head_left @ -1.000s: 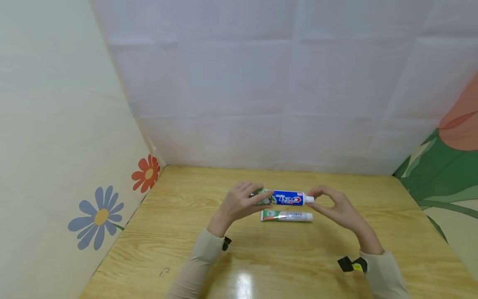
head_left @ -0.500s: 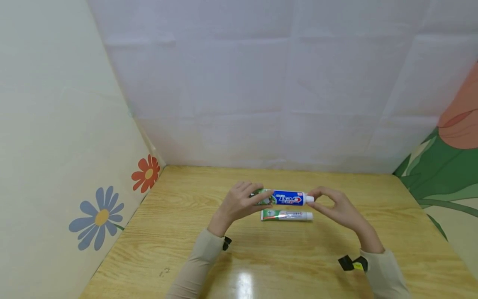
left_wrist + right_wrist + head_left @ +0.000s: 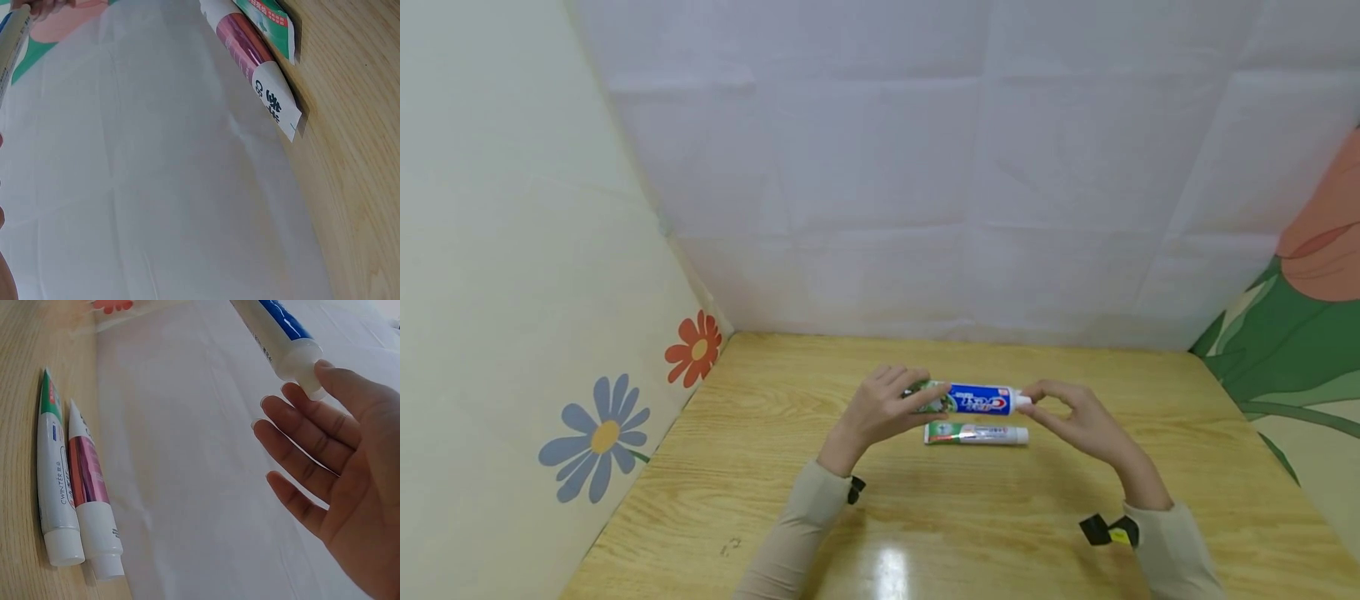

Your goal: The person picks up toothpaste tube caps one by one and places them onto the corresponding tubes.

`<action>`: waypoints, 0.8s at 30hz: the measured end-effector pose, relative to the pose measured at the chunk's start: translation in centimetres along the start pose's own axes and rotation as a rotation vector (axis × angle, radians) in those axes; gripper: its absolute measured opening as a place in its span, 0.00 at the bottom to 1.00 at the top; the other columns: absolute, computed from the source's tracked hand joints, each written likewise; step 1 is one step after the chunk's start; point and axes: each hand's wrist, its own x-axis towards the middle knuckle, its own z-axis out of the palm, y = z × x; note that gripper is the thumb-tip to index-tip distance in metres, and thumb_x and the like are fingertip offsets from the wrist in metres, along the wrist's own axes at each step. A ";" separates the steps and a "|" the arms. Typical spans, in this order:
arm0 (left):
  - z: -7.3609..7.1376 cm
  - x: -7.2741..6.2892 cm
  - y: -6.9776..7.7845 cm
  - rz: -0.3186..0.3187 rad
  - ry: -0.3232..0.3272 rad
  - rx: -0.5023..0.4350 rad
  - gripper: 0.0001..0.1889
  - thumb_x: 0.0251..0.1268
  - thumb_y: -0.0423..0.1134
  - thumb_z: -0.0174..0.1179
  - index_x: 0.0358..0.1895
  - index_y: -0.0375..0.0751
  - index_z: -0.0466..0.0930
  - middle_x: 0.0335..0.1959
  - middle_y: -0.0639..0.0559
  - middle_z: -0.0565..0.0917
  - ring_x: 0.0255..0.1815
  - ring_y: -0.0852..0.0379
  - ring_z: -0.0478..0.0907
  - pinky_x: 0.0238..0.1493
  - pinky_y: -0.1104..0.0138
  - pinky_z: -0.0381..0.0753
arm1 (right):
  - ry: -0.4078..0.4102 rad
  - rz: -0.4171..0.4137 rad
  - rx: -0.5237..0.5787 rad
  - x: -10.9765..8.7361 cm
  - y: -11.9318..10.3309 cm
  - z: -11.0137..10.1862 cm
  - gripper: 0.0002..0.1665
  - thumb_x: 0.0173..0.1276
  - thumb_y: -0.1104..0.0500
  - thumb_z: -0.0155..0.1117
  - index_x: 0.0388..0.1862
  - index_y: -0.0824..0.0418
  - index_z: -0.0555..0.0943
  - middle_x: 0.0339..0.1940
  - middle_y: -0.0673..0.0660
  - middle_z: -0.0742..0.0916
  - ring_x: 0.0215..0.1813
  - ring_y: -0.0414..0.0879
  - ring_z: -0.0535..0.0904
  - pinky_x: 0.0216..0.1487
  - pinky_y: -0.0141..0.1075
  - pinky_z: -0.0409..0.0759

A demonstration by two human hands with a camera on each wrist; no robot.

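Observation:
In the head view a blue, green and white toothpaste tube [image 3: 973,399] is held level above the table, its cap to the right. My left hand [image 3: 883,406] grips its green end, fingers over the top. With thumb and index finger my right hand [image 3: 1075,419] pinches the white cap [image 3: 309,381]; the other fingers are spread apart in the right wrist view. Just nearer than the held tube lies a green-and-white toothpaste tube [image 3: 976,433]. Beside it, a pink-and-white tube [image 3: 90,472] shows in both wrist views but is hidden in the head view.
The light wooden table [image 3: 760,533] runs back to a creased white sheet [image 3: 880,167]. Flower-patterned panels stand at left [image 3: 497,292] and right [image 3: 1300,367]. Black straps [image 3: 1108,530] are at the cuffs.
Both hands stay almost where they were, with the same hold on the toothpaste tube. Its cap end has dipped very slightly.

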 end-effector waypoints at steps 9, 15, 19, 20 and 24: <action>-0.1 0.1 0.0 0.005 -0.004 0.000 0.26 0.53 0.59 0.62 0.54 0.54 0.76 0.35 0.54 0.80 0.27 0.63 0.72 0.25 0.73 0.70 | -0.030 -0.019 0.028 -0.3 2.1 0.5 0.10 0.60 0.73 0.60 0.35 0.61 0.81 0.31 0.52 0.85 0.34 0.42 0.81 0.40 0.33 0.80; -0.1 0.1 0.0 0.005 -0.009 0.001 0.26 0.54 0.59 0.62 0.55 0.54 0.76 0.35 0.55 0.79 0.27 0.63 0.71 0.25 0.73 0.70 | -0.049 -0.016 0.065 -0.6 4.0 0.9 0.11 0.65 0.69 0.57 0.34 0.55 0.82 0.31 0.47 0.85 0.36 0.42 0.81 0.40 0.35 0.80; 0.0 0.0 0.1 0.001 -0.009 -0.006 0.26 0.54 0.59 0.61 0.55 0.54 0.76 0.36 0.54 0.79 0.26 0.63 0.70 0.26 0.72 0.69 | -0.059 -0.022 0.084 -0.6 4.0 0.8 0.12 0.67 0.68 0.55 0.33 0.52 0.81 0.30 0.45 0.85 0.36 0.39 0.81 0.41 0.36 0.80; 0.0 0.0 0.1 0.000 -0.010 -0.006 0.26 0.55 0.59 0.61 0.56 0.54 0.75 0.36 0.54 0.79 0.27 0.63 0.70 0.26 0.73 0.69 | -0.062 -0.021 0.085 -0.6 4.0 0.8 0.13 0.67 0.68 0.54 0.33 0.52 0.81 0.30 0.44 0.85 0.36 0.38 0.81 0.41 0.36 0.80; 0.0 0.0 0.2 -0.002 -0.007 -0.006 0.26 0.55 0.60 0.60 0.56 0.54 0.75 0.36 0.55 0.79 0.27 0.63 0.70 0.26 0.73 0.68 | -0.070 -0.020 0.084 -0.5 3.9 0.8 0.14 0.69 0.68 0.53 0.33 0.52 0.81 0.30 0.43 0.84 0.37 0.37 0.80 0.41 0.35 0.80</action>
